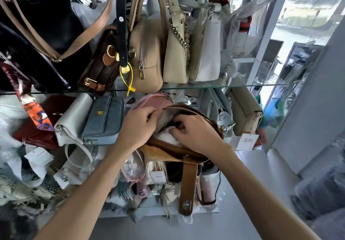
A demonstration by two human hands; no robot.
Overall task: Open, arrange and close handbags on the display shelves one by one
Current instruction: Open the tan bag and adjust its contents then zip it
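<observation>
Holding the brown handbag [173, 146] open at the front edge of the lower glass shelf [242, 85], I have my left hand [139, 125] pinching back its unzipped top flap while my right hand [194, 131] curls closed around the white stuffing paper [166, 137] inside. A pink bag [149, 102] sits just behind it and a blue bag [104, 120] to the left. Much of the bag overhangs the edge, its strap [188, 183] dangling, so I judge a hard tug on the paper could drag it off, or nudge the crowded neighbours out of line.
</observation>
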